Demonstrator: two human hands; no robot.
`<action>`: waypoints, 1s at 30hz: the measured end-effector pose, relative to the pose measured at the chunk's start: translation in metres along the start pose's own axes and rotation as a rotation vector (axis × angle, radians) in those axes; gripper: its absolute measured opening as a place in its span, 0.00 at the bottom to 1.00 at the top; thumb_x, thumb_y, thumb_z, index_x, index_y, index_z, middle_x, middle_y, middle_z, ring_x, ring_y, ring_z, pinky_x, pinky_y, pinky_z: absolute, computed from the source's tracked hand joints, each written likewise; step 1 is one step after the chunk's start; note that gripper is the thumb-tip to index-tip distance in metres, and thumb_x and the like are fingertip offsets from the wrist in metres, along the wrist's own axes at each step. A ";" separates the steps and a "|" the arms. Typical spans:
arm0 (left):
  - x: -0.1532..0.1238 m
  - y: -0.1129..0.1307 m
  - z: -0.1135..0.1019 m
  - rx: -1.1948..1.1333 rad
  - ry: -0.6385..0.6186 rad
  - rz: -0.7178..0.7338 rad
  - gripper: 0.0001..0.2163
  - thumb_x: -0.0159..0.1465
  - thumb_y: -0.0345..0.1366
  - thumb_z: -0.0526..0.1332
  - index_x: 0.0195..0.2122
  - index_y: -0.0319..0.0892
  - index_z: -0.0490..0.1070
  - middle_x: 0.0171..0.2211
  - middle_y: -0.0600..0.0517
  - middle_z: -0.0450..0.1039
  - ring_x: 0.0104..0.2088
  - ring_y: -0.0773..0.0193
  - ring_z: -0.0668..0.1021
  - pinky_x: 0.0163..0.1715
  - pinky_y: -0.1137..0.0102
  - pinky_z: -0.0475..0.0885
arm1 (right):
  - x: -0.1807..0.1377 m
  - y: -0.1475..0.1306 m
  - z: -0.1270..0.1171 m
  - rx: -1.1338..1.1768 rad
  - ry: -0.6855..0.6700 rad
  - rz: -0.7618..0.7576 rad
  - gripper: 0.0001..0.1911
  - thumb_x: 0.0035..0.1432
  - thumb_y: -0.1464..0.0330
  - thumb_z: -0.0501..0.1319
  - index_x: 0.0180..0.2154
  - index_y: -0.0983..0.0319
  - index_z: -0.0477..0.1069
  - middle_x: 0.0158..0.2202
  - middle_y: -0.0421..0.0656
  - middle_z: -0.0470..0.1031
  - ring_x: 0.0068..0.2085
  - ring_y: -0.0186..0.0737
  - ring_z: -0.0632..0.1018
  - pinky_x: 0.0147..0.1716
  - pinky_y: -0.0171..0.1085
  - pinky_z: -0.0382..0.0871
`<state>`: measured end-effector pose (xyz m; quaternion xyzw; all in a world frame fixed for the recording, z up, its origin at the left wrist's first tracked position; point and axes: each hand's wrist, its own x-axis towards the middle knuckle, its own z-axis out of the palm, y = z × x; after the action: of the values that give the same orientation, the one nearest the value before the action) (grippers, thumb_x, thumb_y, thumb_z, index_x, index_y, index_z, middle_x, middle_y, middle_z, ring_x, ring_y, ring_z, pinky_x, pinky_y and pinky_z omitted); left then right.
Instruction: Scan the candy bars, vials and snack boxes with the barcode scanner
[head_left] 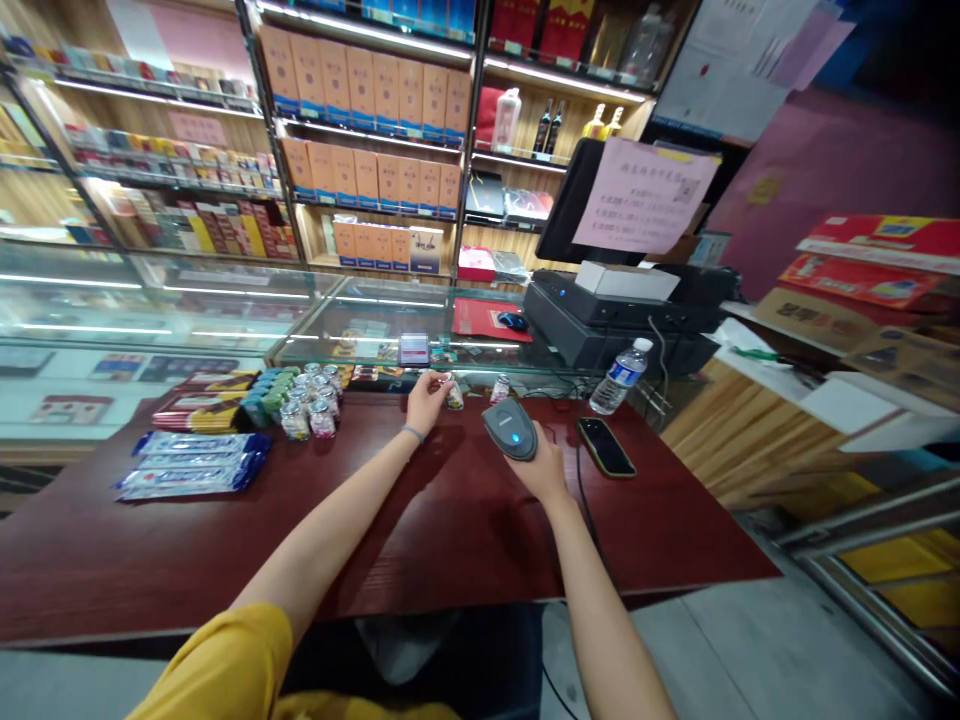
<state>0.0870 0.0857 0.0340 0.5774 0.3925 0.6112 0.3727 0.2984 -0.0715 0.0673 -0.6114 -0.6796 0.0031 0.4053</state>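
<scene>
My left hand (426,398) is closed on a small clear bottle (454,394) near the back edge of the dark red counter (225,540). My right hand (541,468) grips a grey barcode scanner (510,428) with a blue light, its head pointing toward that bottle. Another small bottle (499,388) stands just right of the held one. A cluster of several similar small bottles (311,400) stands to the left of my left hand.
Long blue packets (191,465) and boxed goods (202,400) lie at the counter's left. A black phone (606,446) and a water bottle (619,376) are on the right. Behind are a glass display case (225,320), a till with screen (622,310) and stocked shelves (367,140).
</scene>
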 end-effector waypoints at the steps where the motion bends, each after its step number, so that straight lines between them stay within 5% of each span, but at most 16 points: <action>1: -0.004 0.004 -0.015 -0.040 0.020 -0.021 0.12 0.60 0.44 0.65 0.40 0.41 0.71 0.41 0.48 0.78 0.40 0.62 0.79 0.43 0.67 0.73 | 0.001 -0.002 0.004 0.009 0.002 -0.005 0.17 0.52 0.60 0.63 0.43 0.55 0.68 0.31 0.42 0.81 0.33 0.50 0.83 0.29 0.37 0.72; 8: -0.041 0.026 -0.119 -0.339 0.080 -0.261 0.25 0.58 0.46 0.68 0.54 0.42 0.72 0.43 0.47 0.79 0.38 0.61 0.81 0.33 0.69 0.75 | 0.002 -0.022 0.048 0.130 -0.013 -0.084 0.18 0.52 0.60 0.63 0.45 0.58 0.67 0.30 0.43 0.81 0.31 0.49 0.83 0.29 0.37 0.73; 12: -0.056 0.027 -0.156 -0.478 0.100 -0.402 0.26 0.58 0.42 0.70 0.58 0.42 0.71 0.42 0.46 0.80 0.39 0.60 0.82 0.32 0.71 0.76 | -0.006 -0.039 0.065 0.105 -0.102 -0.179 0.20 0.51 0.61 0.63 0.46 0.58 0.68 0.29 0.42 0.81 0.30 0.49 0.83 0.28 0.37 0.71; 21: -0.058 0.016 -0.168 -0.576 0.092 -0.490 0.25 0.60 0.39 0.69 0.58 0.41 0.71 0.43 0.46 0.80 0.37 0.61 0.82 0.29 0.73 0.75 | -0.027 -0.060 0.064 0.095 -0.409 -0.393 0.28 0.47 0.69 0.64 0.53 0.57 0.64 0.33 0.40 0.82 0.32 0.47 0.83 0.29 0.34 0.68; 26: -0.059 0.007 -0.167 -0.622 0.052 -0.426 0.23 0.60 0.40 0.69 0.56 0.42 0.72 0.46 0.45 0.79 0.42 0.61 0.81 0.37 0.69 0.76 | -0.029 -0.063 0.066 0.108 -0.458 -0.456 0.22 0.49 0.70 0.63 0.48 0.57 0.68 0.33 0.41 0.82 0.33 0.47 0.83 0.29 0.34 0.66; 30: -0.059 0.009 -0.165 -0.600 0.056 -0.454 0.23 0.60 0.40 0.69 0.56 0.42 0.72 0.46 0.45 0.79 0.41 0.60 0.81 0.34 0.70 0.76 | -0.030 -0.061 0.067 0.114 -0.452 -0.455 0.21 0.48 0.68 0.63 0.47 0.57 0.68 0.33 0.41 0.82 0.32 0.46 0.83 0.30 0.34 0.66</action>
<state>-0.0748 0.0198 0.0137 0.3237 0.3240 0.6164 0.6405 0.2080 -0.0788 0.0367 -0.4037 -0.8705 0.0864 0.2680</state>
